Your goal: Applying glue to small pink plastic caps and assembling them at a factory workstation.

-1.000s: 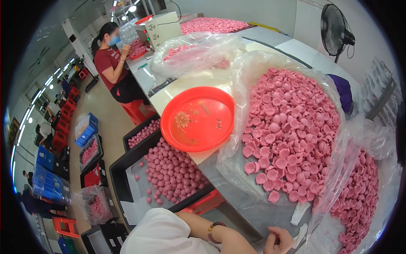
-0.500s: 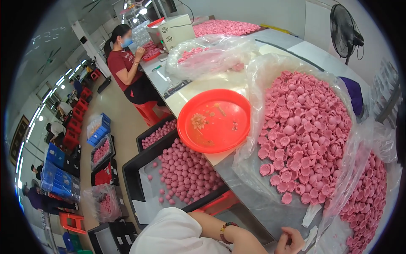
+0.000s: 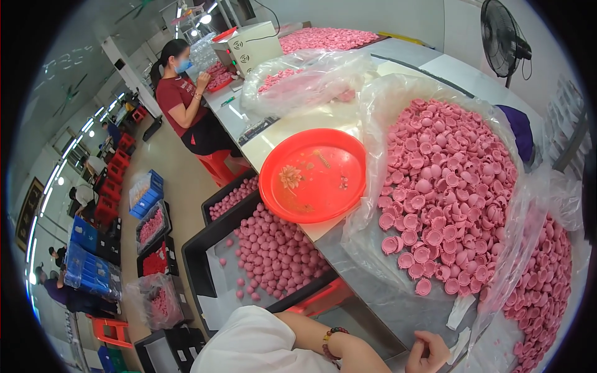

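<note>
At the lower edge my left arm reaches out of a white sleeve, with a beaded bracelet [image 3: 332, 340] round the wrist. Past the bracelet, my left hand [image 3: 365, 353] is cut off, and its fingers do not show. My right hand [image 3: 429, 351] rests at the table's near edge with fingers curled; nothing shows in them. Beside it lie crumpled white paper strips [image 3: 459, 312]. Beyond my right hand, a heap of pink hollow half-shells [image 3: 444, 193] spreads over an opened clear plastic bag [image 3: 368, 186]. A red round tray [image 3: 314, 198] stands left of that heap.
Below the table's left edge, a black crate [image 3: 199, 276] holds pink balls [image 3: 277, 252]. Another shell pile [image 3: 544, 298] lies at right. A masked co-worker [image 3: 180, 99] sits beside a beige machine [image 3: 252, 51]. A black fan [image 3: 500, 46] stands at far right. Crates [image 3: 146, 194] line the floor.
The whole view has shifted slightly. My arm and curled right hand keep the same pose, and the tray and shells stay as they were.
</note>
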Tool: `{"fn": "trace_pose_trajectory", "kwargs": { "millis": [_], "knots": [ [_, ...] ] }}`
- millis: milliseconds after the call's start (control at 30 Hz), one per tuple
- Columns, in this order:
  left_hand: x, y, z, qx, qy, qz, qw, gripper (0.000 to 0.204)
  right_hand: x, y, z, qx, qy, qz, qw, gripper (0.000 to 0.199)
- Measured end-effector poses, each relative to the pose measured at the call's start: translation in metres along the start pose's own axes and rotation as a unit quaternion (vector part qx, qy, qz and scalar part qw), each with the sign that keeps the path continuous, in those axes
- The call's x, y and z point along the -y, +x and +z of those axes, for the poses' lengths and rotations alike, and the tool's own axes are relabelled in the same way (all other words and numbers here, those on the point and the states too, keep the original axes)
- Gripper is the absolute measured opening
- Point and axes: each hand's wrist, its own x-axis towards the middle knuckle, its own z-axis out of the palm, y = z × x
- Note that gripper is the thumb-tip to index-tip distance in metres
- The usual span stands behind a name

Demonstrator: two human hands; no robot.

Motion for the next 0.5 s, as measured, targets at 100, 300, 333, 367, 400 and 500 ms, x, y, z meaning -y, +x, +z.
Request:
{"fn": "trace_pose_trajectory", "kwargs": {
  "millis": [100, 300, 333, 367, 400, 500],
  "knots": [
    [0.003, 0.000, 0.001, -0.016, 0.015, 0.003, 1.000, 0.040, 0.000, 0.001, -0.002, 0.017, -0.006, 0.008, 1.000, 0.015],
    [0.018, -0.010, -0.003, 0.044, 0.050, -0.009, 0.998, 0.029, 0.005, 0.001, -0.002, 0.011, -0.024, 0.001, 1.000, 0.016],
    [0.018, -0.009, -0.003, 0.043, 0.049, -0.011, 0.998, 0.029, 0.003, 0.000, -0.002, 0.010, -0.022, 0.001, 1.000, 0.016],
    [0.018, -0.008, -0.003, 0.069, 0.009, -0.060, 0.996, 0.030, 0.002, 0.000, -0.002, 0.010, -0.022, 0.000, 1.000, 0.016],
    [0.018, -0.007, -0.002, 0.095, -0.031, -0.108, 0.989, 0.031, 0.001, -0.001, -0.002, 0.010, -0.022, -0.002, 1.000, 0.016],
    [0.021, -0.001, 0.003, 0.080, -0.121, -0.059, 0.988, 0.033, 0.001, 0.000, -0.002, 0.005, -0.016, 0.001, 1.000, 0.016]
  ]
}}
